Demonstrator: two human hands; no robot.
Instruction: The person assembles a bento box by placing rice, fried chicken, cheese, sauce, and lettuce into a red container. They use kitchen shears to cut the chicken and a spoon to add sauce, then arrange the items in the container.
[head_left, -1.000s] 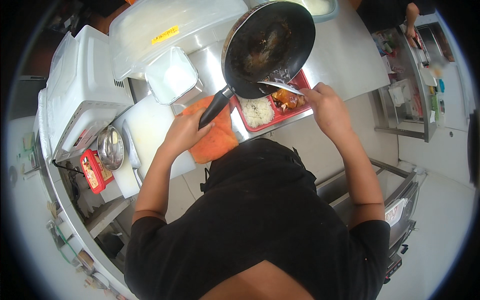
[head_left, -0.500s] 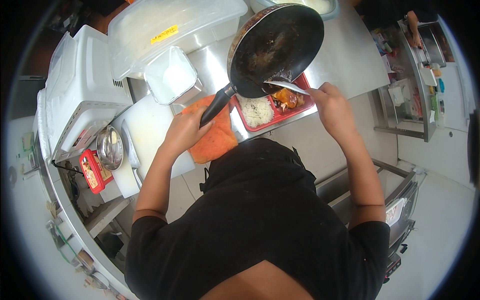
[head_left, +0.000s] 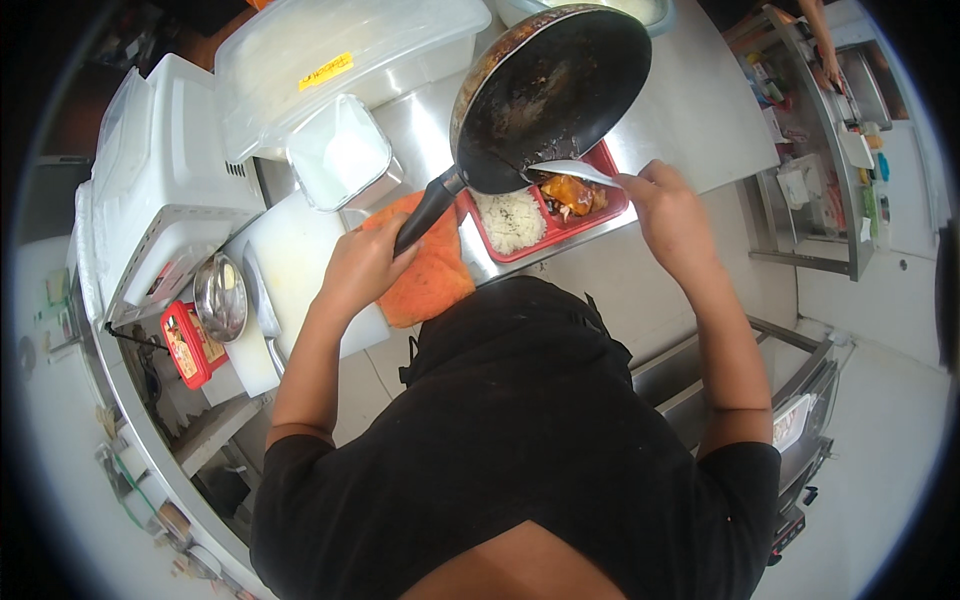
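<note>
My left hand (head_left: 366, 262) is closed around the black handle of a dark frying pan (head_left: 560, 95), which is tilted over a red compartment tray (head_left: 555, 238). White rice (head_left: 510, 222) with dark flecks fills the tray's left compartment. Glossy brown and orange food (head_left: 575, 196) lies in the right one. Between the fingers of my right hand (head_left: 668, 215) is the end of a light-coloured spoon (head_left: 575, 170); its tip reaches the pan's lower rim. The pan hides the far part of the tray. An orange cloth (head_left: 425, 270) lies beneath my left hand.
Left of the cloth, a knife (head_left: 262, 290) lies on a white cutting board (head_left: 300, 260), beside a metal bowl (head_left: 220, 297) and a red tub (head_left: 190, 345). Behind stand a square container (head_left: 340, 155) and a large lidded plastic box (head_left: 350, 70). Another person's hand (head_left: 830, 65) shows far right.
The pan has shifted slightly left, together with my left hand. The spoon has moved a little along the pan's rim. At far right, the other person's arm has moved.
</note>
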